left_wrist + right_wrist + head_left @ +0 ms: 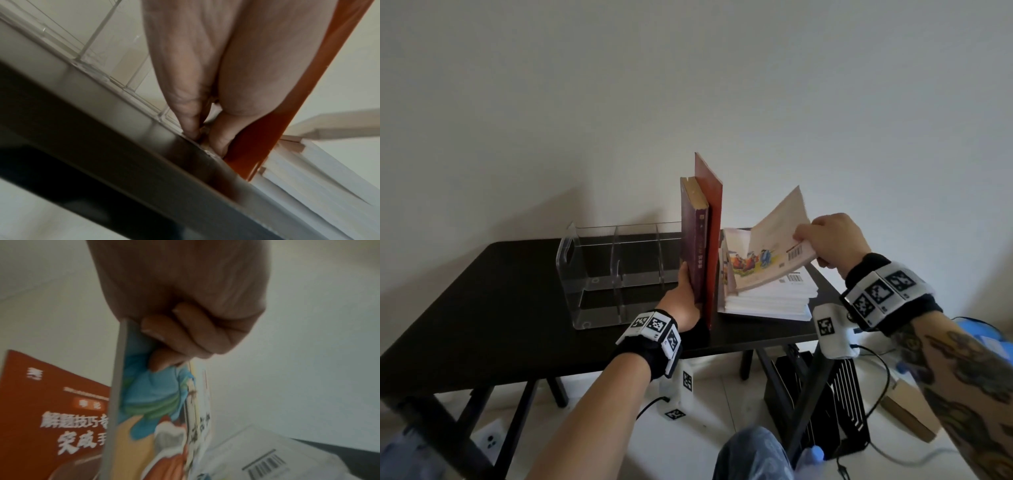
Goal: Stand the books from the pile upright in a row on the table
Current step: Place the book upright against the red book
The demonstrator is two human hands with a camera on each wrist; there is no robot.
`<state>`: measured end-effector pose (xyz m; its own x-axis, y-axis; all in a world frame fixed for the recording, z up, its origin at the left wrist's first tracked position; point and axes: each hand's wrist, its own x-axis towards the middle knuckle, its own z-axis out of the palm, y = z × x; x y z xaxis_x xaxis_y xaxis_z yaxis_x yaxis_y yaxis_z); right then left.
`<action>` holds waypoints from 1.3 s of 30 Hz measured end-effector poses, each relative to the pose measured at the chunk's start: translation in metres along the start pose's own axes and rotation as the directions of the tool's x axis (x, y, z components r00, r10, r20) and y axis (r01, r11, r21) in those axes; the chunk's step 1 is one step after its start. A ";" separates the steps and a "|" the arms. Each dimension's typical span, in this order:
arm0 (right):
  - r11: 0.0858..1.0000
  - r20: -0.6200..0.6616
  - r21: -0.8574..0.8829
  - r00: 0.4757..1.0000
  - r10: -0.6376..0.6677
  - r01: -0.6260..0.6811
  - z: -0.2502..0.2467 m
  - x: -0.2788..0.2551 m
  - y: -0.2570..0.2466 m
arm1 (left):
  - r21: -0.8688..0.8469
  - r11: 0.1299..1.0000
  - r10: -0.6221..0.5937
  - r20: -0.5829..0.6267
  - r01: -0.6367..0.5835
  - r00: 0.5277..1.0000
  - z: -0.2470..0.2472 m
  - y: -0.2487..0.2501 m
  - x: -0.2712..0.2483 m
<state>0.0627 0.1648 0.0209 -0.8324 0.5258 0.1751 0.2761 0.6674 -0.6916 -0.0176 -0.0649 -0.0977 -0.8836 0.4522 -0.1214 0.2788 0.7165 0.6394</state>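
Note:
Two books stand upright mid-table: a dark purple book (697,240) and, against its right side, a taller red book (714,212) (308,97) (51,410). My left hand (681,301) (205,139) grips the purple book low down, thumb on its left cover. To the right lies the pile of white books (767,301) (308,178) (265,462). My right hand (828,240) (174,337) grips a thin illustrated book (767,250) (154,402) by its near corner. That book hangs tilted above the pile, its far edge still low by the red book.
A clear acrylic divider rack (613,274) (92,40) stands left of the upright books on the black table (500,308). A white wall is close behind. Under the table's right end sit a black case (835,394), cables and a cardboard box (911,414).

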 end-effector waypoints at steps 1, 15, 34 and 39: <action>0.998 -0.071 0.050 0.997 -0.043 0.047 -0.001 -0.004 -0.004 | -0.007 1.000 0.001 0.001 -0.001 1.000 0.000 0.000 0.000; 0.705 -0.378 0.434 0.823 -0.423 0.562 0.014 -0.086 -0.094 | 0.011 1.000 0.015 -0.013 -0.015 1.000 -0.001 0.001 -0.006; 0.923 0.053 -0.024 0.922 -0.384 0.385 0.117 -0.077 -0.072 | -0.104 0.994 0.002 -0.135 -0.017 0.991 0.010 -0.010 -0.010; 0.939 0.103 -0.046 0.936 -0.336 0.342 0.135 -0.073 -0.066 | 0.032 0.994 0.108 -0.202 -0.104 0.973 0.019 0.000 -0.024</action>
<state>0.0404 0.0109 -0.0411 -0.9216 0.2138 0.3238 -0.0032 0.8302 -0.5574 0.0105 -0.0655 -0.1094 -0.9061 0.4100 0.1046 0.3807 0.6823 0.6241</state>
